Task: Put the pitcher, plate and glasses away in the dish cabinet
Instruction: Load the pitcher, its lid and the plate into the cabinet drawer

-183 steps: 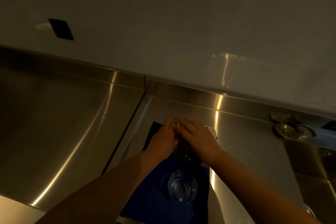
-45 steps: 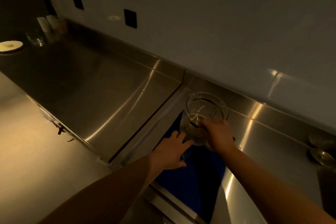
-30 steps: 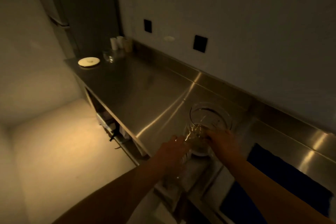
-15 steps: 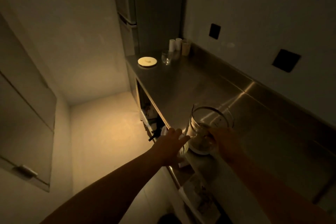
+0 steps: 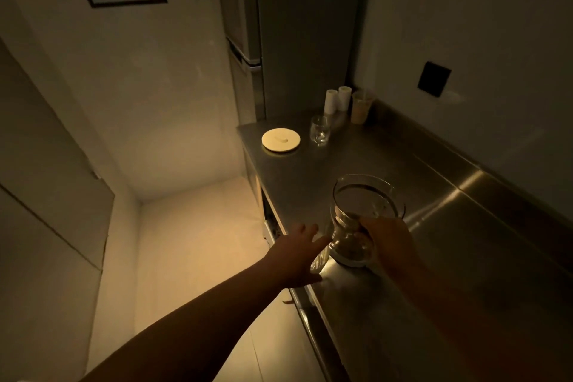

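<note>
- Dim kitchen with a steel counter [image 5: 366,170] running along the right wall.
- Left hand [image 5: 297,256] at the counter's edge, fingers spread, holding a small glass [image 5: 321,259] underneath.
- Plate [image 5: 281,140] and a second glass [image 5: 320,130] stand at the counter's far end.
- Right hand [image 5: 389,245] grips the handle of the glass pitcher [image 5: 362,214], upright over the counter.
</note>
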The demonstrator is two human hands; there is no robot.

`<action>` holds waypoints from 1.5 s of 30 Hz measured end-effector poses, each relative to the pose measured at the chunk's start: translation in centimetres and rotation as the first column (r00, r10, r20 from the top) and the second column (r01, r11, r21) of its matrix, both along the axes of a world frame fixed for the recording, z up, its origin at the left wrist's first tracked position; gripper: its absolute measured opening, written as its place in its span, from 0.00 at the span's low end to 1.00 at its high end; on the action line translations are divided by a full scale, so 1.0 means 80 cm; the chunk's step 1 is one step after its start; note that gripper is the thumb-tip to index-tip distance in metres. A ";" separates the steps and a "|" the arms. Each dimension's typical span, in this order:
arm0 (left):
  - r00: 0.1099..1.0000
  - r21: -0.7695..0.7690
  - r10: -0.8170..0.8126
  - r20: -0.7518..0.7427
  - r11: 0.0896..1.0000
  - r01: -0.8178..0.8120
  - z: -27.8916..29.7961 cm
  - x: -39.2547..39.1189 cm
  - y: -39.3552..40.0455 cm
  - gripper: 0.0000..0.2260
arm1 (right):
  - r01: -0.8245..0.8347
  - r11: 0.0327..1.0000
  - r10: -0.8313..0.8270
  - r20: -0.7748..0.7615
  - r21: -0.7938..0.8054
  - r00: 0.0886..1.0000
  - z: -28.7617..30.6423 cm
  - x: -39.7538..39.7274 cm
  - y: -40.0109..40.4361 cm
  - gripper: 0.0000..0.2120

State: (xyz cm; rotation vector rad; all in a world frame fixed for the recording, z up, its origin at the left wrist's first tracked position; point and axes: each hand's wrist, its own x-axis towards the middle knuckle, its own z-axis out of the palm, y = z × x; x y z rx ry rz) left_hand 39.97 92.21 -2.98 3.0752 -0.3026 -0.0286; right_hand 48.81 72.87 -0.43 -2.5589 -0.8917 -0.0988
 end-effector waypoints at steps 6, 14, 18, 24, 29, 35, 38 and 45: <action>1.000 -0.026 0.024 -0.008 0.999 -0.024 -0.003 0.101 0.063 0.37 | -0.001 0.998 0.003 0.036 -0.070 0.999 0.003 0.109 0.065 0.08; 0.997 -0.032 -0.046 -0.062 0.999 0.044 -0.019 0.218 0.117 0.38 | 0.113 0.980 -0.118 -0.025 -0.162 0.993 -0.009 0.208 0.124 0.07; 0.990 -0.020 -0.115 -0.080 0.993 0.114 -0.020 0.282 0.148 0.38 | 0.188 0.968 -0.191 0.002 -0.168 0.982 -0.013 0.244 0.161 0.07; 0.963 -0.005 -0.253 -0.095 0.967 0.254 -0.022 0.368 0.209 0.36 | 0.365 0.921 -0.358 0.070 -0.135 0.931 -0.018 0.295 0.217 0.05; 0.917 -0.019 -0.373 -0.139 0.927 0.374 -0.026 0.413 0.251 0.35 | 0.481 0.863 -0.483 0.030 -0.153 0.875 -0.024 0.316 0.250 0.06; 0.882 -0.027 -0.454 -0.127 0.890 0.455 -0.032 0.442 0.270 0.36 | 0.557 0.811 -0.564 0.014 -0.179 0.825 -0.024 0.315 0.262 0.07; 0.878 -0.024 -0.464 -0.117 0.885 0.464 -0.035 0.442 0.270 0.37 | 0.588 0.786 -0.589 0.058 -0.192 0.806 -0.021 0.314 0.270 0.07; 0.879 0.026 -0.466 -0.098 0.882 0.471 -0.038 0.429 0.276 0.39 | 0.669 0.741 -0.660 0.125 -0.058 0.741 -0.052 0.271 0.284 0.30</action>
